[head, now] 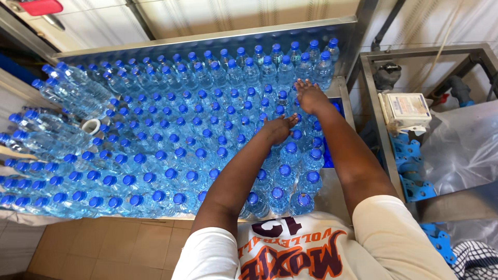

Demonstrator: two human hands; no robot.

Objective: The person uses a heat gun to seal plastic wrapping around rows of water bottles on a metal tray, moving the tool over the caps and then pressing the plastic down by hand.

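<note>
A steel worktop (340, 194) is packed almost edge to edge with clear plastic water bottles (181, 140), each capped in blue. They stand upright in close rows, caps touching or nearly so, leaving no open lane between them. At the far edge a raised steel back wall (207, 41) closes off the rows; at the left edge several bottles lie tipped on their sides (41, 129), and a white roll of tape (92, 126) rests among them. The near edge drops off to a tiled floor (104, 243). On the right, a narrow bare strip of steel runs beside the last column of bottles, and beyond it stands a metal frame (373, 114) carrying a small white box-shaped device (407, 110) and blue plastic pieces (410, 166).

Both arms reach in from the near right corner. The left hand (277, 128) lies flat on the caps, its grip spread with fingers extended, pinching nothing. The right hand (310, 96) rests farther back on the caps near the rear rows, fingers likewise splayed and open, palm down. The two hands are near each other but apart, over the right part of the bottles.
</note>
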